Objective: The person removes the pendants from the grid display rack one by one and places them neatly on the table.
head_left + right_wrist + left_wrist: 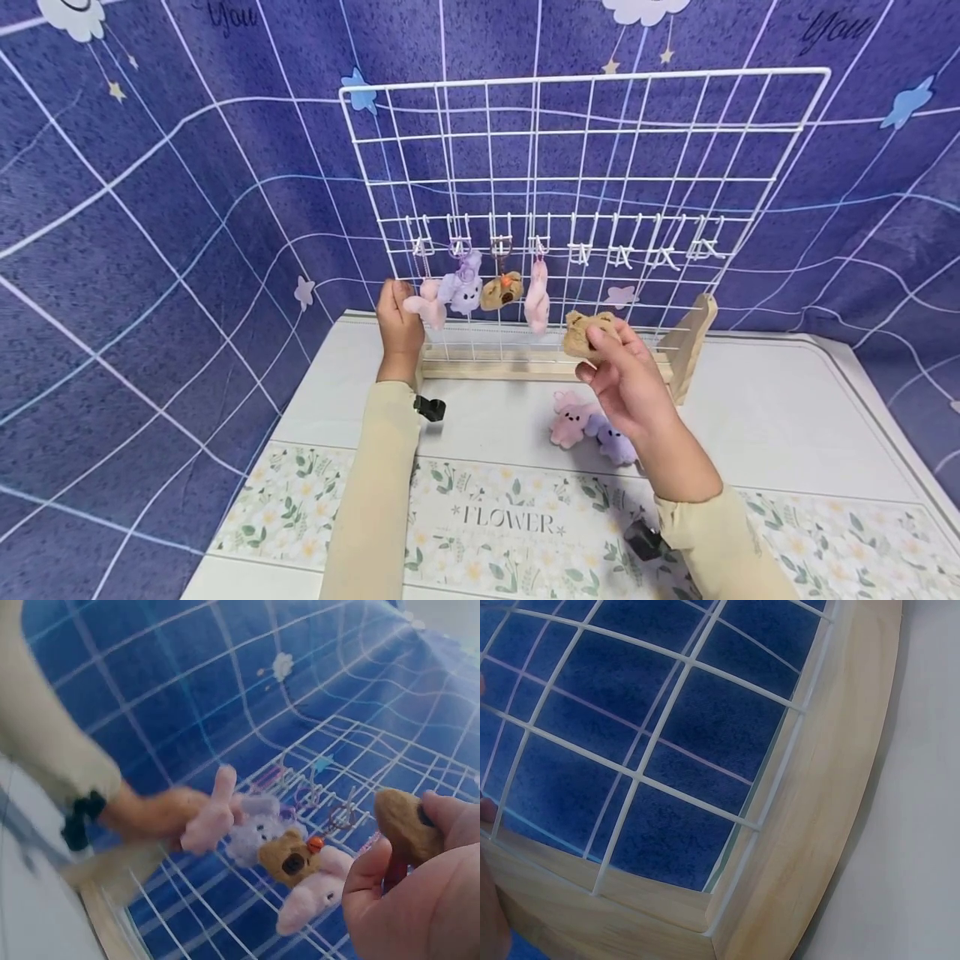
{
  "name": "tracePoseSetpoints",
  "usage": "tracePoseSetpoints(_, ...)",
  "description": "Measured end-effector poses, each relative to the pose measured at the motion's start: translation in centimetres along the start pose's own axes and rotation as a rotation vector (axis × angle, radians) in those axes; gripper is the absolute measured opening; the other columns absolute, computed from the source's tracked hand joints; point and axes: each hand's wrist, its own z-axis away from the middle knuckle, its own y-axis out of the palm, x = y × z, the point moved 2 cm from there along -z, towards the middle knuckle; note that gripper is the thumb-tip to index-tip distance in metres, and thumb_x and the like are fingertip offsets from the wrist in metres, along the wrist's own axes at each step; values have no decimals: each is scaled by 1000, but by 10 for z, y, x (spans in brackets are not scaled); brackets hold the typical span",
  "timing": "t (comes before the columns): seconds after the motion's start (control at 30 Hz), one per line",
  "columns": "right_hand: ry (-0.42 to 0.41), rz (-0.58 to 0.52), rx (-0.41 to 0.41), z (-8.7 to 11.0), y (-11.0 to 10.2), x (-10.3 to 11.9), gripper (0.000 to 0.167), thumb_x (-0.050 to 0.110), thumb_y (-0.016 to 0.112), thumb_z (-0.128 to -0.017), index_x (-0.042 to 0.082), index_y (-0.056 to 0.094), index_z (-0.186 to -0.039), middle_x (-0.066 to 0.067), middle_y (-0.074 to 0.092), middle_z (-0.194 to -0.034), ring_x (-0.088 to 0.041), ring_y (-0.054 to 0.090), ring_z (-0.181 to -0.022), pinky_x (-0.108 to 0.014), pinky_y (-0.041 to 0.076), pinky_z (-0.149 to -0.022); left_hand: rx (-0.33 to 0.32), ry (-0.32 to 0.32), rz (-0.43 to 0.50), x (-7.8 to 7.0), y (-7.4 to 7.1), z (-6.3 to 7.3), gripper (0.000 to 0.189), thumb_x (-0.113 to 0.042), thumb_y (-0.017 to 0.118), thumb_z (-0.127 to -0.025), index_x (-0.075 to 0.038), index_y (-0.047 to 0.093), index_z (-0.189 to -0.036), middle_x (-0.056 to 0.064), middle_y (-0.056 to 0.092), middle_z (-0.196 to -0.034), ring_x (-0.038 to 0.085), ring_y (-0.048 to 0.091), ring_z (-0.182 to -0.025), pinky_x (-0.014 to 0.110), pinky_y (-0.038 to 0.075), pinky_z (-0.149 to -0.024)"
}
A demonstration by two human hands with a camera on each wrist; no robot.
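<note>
My right hand [626,379] pinches a brown bear plush [581,335] between thumb and fingers, in front of the lower part of a white wire grid rack [517,131]. In the right wrist view the bear plush [405,825] is partly covered by the fingers. At the rack's lower left side my left hand [400,325] grips the edge of the stand, hiding most of the wooden upright there. Close to it hangs a pink plush [429,304], then a purple bunny plush [462,292], a brown bear plush with an orange bell [501,292] and another pink plush [537,300], all on hooks.
More white hooks [622,254] line the grid to the right. A pink plush [570,423] and a purple plush [617,443] lie on the white table [480,417], below my right hand. The wooden base [510,367] joins a right upright [692,346]. Purple patterned cloth [165,250] surrounds the table.
</note>
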Motion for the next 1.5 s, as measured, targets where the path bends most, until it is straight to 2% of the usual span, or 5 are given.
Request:
tracePoseSetpoints(0.2,-101,189,-80,2,0,0,30,-1,66,-101,21,64,-121,5,65,-97,-8,66,-78,-22,55,-65,2,-17,-11,2,0,1,32,0,36,-110,13,43,-82,-5,40,-75,1,38,-71,16,31,-68)
tracePoseSetpoints(0.43,-173,439,-35,4,-1,2,42,-14,68,-93,10,67,-126,3,69,-109,-9,74,-78,-27,64,-69,-1,-26,-32,0,0,1,32,-1,38,-111,16,46,-84,2,42,-76,2,39,-74,17,32,-71)
tracePoseSetpoints(0.8,-310,1061,-125,5,-4,-6,34,12,84,-91,9,73,-123,-8,74,-101,-8,65,-84,-19,55,-72,0,-9,0,2,0,0,35,-1,36,-110,15,41,-80,-6,39,-73,-4,35,-67,14,29,-65)
tracePoseSetpoints(1.2,-442,1144,11,1,-10,-20,26,-5,83,-86,0,70,-108,-19,66,-136,-19,69,-89,-21,60,-73,-3,-26,-28,8,0,0,34,-3,37,-111,14,44,-82,-1,40,-75,3,38,-71,17,30,-68)
tracePoseSetpoints(1.5,-326,1200,98,4,-11,-24,25,2,79,-92,6,63,-111,-12,73,-134,-17,69,-94,-25,56,-72,-4,-14,5,5,0,0,34,-2,37,-111,15,43,-82,-4,40,-74,0,37,-69,16,30,-66)
